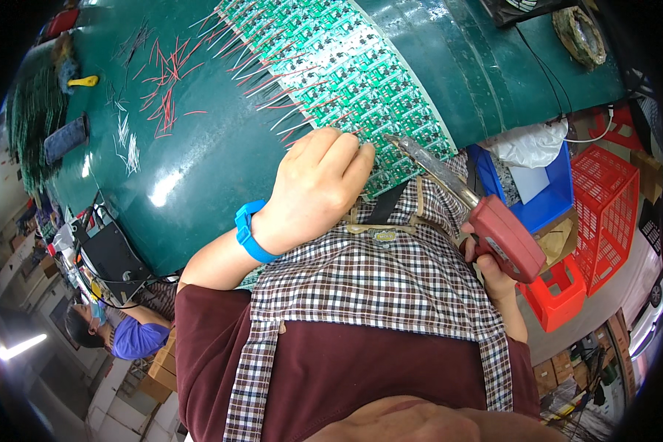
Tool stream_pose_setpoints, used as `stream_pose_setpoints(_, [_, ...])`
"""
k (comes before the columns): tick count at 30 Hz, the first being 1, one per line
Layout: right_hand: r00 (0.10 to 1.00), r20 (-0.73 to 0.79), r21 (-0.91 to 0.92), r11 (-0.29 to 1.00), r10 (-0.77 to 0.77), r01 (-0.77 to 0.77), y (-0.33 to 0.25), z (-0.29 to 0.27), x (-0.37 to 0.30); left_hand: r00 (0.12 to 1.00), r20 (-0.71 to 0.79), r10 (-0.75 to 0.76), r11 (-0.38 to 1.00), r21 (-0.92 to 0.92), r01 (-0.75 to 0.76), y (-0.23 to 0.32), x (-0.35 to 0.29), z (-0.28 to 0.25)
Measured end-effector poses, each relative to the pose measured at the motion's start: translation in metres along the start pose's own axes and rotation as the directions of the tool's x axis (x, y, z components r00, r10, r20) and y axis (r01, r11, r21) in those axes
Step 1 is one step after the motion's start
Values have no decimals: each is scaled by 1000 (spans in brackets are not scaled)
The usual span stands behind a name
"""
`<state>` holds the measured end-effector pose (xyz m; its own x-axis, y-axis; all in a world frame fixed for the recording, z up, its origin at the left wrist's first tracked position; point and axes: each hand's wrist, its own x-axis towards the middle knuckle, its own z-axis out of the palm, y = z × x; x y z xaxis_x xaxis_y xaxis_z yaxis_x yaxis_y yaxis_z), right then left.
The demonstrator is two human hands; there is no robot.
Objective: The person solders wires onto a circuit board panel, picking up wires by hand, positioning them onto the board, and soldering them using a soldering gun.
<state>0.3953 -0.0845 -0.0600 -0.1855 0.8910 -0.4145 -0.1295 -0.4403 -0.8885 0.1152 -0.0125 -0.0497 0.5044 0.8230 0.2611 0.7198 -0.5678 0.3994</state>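
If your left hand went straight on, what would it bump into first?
The left hand would probably meet the green circuit-board panel first; depth is unclear, so it may already be touching.

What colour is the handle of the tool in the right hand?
The tool's handle is dull red; the head view shows it.
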Motion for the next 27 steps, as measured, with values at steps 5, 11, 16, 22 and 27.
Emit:
stream_pose_setpoints(5, [1000, 22, 3, 1000, -1, 1, -1, 0, 1, 1000, 0, 2, 1000, 13, -2, 0, -1, 0])
stream_pose_setpoints(11, [999, -41, 92, 996, 27, -23, -8, 7, -3, 992, -118, 40, 998, 48, -35, 0, 1, 1])
stream_pose_setpoints(16, [999, 11, 24, 999, 38, -38, -3, -1, -7, 995, -89, 54, 998, -36, -57, 7, -8, 7])
stream_pose_setpoints(22, [998, 53, 51, 998, 26, -29, 3, 1, -6, 999, -36, 28, 998, -52, -30, 4, -10, 6])
stream_pose_setpoints(27, [997, 52, 2, 998, 62, -63, 9, -4, -10, 1000, -10, -7, 998, -64, 7, 4, -8, 3])
